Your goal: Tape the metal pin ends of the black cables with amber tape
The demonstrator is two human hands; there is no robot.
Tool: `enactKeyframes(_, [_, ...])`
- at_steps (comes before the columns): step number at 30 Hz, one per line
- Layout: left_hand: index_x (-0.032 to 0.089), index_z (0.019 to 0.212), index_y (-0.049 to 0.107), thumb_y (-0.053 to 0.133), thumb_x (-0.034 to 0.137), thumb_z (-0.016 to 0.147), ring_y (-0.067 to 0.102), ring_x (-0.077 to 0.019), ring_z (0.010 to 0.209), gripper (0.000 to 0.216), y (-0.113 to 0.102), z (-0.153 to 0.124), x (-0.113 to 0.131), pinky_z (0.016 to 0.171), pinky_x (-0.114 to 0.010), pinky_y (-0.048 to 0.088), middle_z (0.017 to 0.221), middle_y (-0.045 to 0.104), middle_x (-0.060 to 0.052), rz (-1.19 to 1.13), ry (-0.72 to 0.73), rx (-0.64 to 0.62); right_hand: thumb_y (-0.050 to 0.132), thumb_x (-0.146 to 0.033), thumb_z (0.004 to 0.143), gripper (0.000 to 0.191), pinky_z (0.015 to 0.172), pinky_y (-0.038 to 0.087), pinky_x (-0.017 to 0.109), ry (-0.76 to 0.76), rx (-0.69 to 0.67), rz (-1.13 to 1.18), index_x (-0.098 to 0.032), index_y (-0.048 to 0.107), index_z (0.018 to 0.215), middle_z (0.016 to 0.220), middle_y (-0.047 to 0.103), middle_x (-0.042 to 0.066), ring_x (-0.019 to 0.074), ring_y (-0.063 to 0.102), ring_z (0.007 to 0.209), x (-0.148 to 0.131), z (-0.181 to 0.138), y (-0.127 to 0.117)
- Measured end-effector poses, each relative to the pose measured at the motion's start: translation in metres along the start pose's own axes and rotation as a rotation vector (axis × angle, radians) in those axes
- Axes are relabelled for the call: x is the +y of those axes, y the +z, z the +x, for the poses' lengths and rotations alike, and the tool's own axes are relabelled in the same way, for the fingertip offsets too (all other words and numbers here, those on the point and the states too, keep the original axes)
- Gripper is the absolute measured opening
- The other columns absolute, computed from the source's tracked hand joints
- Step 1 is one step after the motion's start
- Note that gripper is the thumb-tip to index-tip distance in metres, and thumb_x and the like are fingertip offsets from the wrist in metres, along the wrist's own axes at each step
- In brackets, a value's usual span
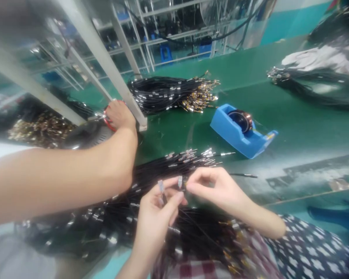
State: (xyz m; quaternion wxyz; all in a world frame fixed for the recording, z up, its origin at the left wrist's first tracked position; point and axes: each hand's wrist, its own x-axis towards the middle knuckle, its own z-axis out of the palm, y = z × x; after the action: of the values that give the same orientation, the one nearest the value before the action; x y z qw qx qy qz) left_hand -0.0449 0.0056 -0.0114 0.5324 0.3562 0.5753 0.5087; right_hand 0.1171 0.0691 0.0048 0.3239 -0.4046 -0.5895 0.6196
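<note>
My left hand (159, 209), fingers curled, grips a thin black cable (164, 198) with a pale tag-like piece on it. A second small pale piece (180, 181) shows at its index fingertip. My right hand (218, 188) is closed in a pinch just right of that piece; what lies between its fingertips is too small to make out. Behind my hands lies a bundle of black cables (154, 166) with silvery ends. More black cables (203, 224) with gold and silver ends lie below my hands, close to my body.
From the left reaches another person's arm (84, 174), its hand at a red-handled tool (109, 118). A blue tape dispenser (235, 135) stands on the green table (180, 133). Cable bundles (163, 93) lie behind and at right. A white metal post (110, 69) rises at left.
</note>
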Motion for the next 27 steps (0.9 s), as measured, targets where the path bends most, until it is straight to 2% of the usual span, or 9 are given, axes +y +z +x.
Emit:
enactKeyframes(4, [0.017,0.108,0.068,0.076,0.030,0.076,0.036,-0.0034,0.038,0.036,0.000,-0.003,0.000,0.038,-0.017,0.025,0.061,0.066,-0.001,0.025,0.001,0.027,0.068,-0.023,0.077,0.011,0.064,0.045,0.025,0.030,-0.051,0.004,-0.014,0.069,0.071,0.068,0.068,0.002,0.0124,0.057,0.064,-0.001,0.004,0.001])
enactKeyframes(11, [0.018,0.107,0.070,0.078,0.030,0.075,0.039,-0.0042,0.042,0.035,0.002,-0.004,0.003,0.039,-0.016,0.026,0.062,0.066,-0.001,0.045,-0.004,0.038,0.071,-0.021,0.076,0.011,0.061,0.045,0.022,0.030,-0.043,0.019,-0.012,0.070,0.071,0.066,0.067,0.001,0.0095,0.055,0.061,0.000,0.008,0.003])
enactKeyframes(19, [0.019,0.109,0.068,0.077,0.031,0.077,0.041,-0.0040,0.043,0.035,0.000,-0.004,0.001,0.039,-0.014,0.029,0.063,0.068,-0.001,0.067,0.006,0.028,0.075,-0.019,0.072,0.009,0.061,0.044,0.022,0.038,-0.033,0.076,-0.011,0.070,0.070,0.064,0.066,0.000,0.0091,0.054,0.060,0.000,0.008,0.002])
enactKeyframes(27, [0.022,0.109,0.067,0.075,0.032,0.080,0.041,-0.0028,0.042,0.032,0.004,-0.007,-0.001,0.038,-0.012,0.028,0.066,0.069,-0.001,0.116,0.050,0.047,0.069,-0.021,0.076,0.011,0.061,0.046,0.026,0.050,-0.025,0.166,-0.013,0.064,0.069,0.060,0.065,0.001,0.0119,0.058,0.058,0.005,0.005,0.011])
